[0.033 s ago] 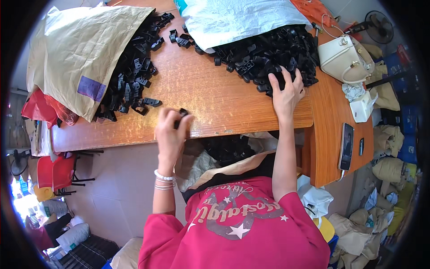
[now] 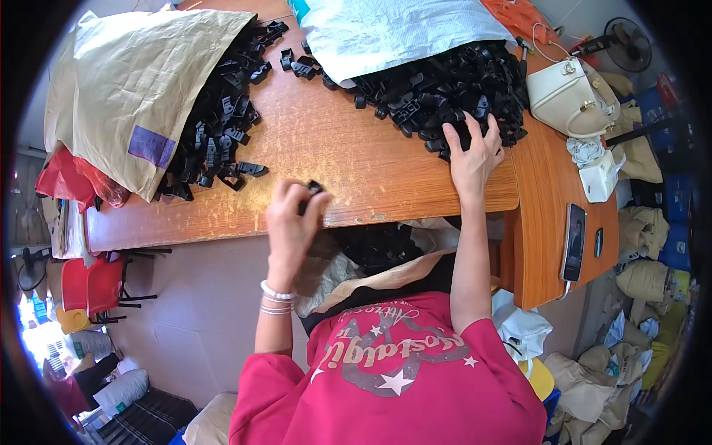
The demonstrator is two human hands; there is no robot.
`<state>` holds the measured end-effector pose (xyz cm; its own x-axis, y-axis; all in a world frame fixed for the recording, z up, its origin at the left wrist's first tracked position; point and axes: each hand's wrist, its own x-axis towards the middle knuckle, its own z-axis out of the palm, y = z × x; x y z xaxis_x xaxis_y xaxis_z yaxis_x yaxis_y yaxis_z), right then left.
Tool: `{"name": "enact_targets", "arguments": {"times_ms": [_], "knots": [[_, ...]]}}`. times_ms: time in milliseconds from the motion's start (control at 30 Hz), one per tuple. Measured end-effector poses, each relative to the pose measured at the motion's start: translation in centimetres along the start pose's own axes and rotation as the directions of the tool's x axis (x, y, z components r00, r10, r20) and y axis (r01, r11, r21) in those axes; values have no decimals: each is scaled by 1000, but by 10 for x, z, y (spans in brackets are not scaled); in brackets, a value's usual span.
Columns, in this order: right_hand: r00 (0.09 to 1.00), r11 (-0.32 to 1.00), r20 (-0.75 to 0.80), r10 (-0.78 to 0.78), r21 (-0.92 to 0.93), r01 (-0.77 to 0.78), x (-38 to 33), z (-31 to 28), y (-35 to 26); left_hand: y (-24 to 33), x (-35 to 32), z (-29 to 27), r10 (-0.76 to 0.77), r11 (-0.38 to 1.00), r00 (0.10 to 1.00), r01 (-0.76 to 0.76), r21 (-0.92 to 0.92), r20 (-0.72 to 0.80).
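My left hand [image 2: 293, 222] is raised over the front edge of the wooden table [image 2: 356, 163], slightly blurred. Its thumb and fingers pinch a small black plastic part [image 2: 315, 187], half hidden by them. On the right, my right hand [image 2: 473, 157] rests at the near edge of a large heap of similar black plastic parts [image 2: 437, 89], its fingers apart and curved over the pieces. That heap spills out of a white woven sack [image 2: 404, 37]. At the left, more black parts [image 2: 222, 133] lie along the mouth of a tan paper sack [image 2: 141, 81].
Below the table edge, in front of me, sits an open bag with black parts [image 2: 378, 245]. A side table at the right holds a cream handbag [image 2: 567, 96], a tissue pack [image 2: 597, 178] and a phone [image 2: 573, 241]. A red chair [image 2: 90, 285] stands at the left.
My left hand has shifted slightly to the right with the black part in its fingers. My right hand stays at the heap with barely any movement.
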<state>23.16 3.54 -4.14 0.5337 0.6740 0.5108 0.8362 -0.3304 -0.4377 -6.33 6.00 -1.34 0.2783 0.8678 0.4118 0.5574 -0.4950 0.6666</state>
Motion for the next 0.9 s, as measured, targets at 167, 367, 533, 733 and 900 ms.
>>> {"name": "enact_targets", "arguments": {"times_ms": [167, 367, 533, 733, 900], "knots": [[999, 999, 34, -36, -13, 36, -16, -8, -17, 34, -8, 37, 110, 949, 979, -51, -312, 175], [994, 992, 65, -87, 94, 81, -34, -12, -43, 48, 0, 59, 177, 935, 950, -82, -346, 255], [976, 978, 131, -173, 136, 155, -40, -15, -48, 48, -1, 55, 72, 916, 953, 54, -398, 295], [987, 932, 13, -158, 333, 144, -50, -31, -37, 40, -7, 54, -136, 869, 926, 282, -406, 351], [960, 958, 84, -267, 128, 256, -75, -44, -43, 26, -17, 59, -139, 784, 951, 276, -556, 275]]}}
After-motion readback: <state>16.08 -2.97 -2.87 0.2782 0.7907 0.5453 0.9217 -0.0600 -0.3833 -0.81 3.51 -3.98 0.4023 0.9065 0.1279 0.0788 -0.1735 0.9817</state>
